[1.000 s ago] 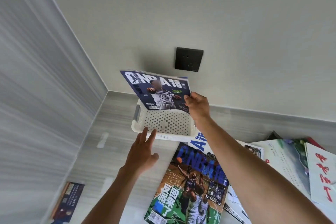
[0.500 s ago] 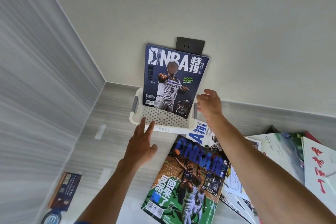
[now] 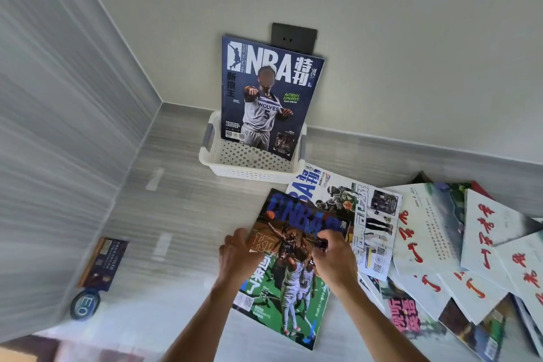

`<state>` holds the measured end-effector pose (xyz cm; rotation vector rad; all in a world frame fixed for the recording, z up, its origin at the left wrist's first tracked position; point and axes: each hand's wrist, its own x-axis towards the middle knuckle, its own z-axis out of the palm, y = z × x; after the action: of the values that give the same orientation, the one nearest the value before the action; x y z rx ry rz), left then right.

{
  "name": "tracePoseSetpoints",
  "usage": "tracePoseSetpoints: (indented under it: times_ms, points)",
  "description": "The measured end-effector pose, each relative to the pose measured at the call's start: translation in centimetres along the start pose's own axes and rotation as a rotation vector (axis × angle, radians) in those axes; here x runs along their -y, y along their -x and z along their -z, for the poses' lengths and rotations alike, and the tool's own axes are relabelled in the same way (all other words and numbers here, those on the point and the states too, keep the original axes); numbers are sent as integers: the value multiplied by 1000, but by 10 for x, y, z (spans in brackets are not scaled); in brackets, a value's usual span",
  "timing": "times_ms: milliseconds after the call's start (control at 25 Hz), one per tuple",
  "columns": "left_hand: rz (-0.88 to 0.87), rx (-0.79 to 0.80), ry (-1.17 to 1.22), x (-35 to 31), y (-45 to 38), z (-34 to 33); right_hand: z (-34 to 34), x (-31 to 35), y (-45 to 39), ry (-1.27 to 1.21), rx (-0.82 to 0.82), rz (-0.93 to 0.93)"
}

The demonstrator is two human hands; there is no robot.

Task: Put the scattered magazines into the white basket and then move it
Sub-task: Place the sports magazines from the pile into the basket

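Magazines lie scattered at right; left hand [image 3: 238, 258] and right hand [image 3: 332, 258] pinch the green magazine [image 3: 289, 282]. Best lifted evenly, then stood in the far white basket [image 3: 244, 163].

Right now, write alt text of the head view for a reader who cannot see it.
Both hands, left hand and right hand, reach onto a green-and-blue basketball magazine lying on the grey counter. Behind it, a dark blue NBA magazine stands upright in the white perforated plastic basket against the wall; more magazines lie scattered on the right.
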<state>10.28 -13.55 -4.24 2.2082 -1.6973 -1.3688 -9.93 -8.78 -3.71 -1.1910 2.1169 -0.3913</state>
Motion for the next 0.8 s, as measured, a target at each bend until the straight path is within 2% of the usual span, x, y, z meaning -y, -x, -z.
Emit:
tracePoseSetpoints:
  times_ms: [80,200,280,400,520,640,800]
  points:
    - [19,48,37,2,3,-2,0,-2,8,-71,-62,-46]
    - [-28,71,-28,8,10,-11,5,-14,24,-105,-271,-276]
    - [-47,46,-159,9,15,-19,9,-21,32,-203,-202,-461]
    - [-30,-6,-131,5,22,-28,6,-26,46,-461,-57,-574]
    - [38,-41,26,7,21,-27,6,-33,47,-473,-26,-546]
    - [10,5,-2,16,17,-25,10,-39,51,-508,62,-490]
    - [-10,73,72,15,19,-14,30,-19,64,-622,89,-273]
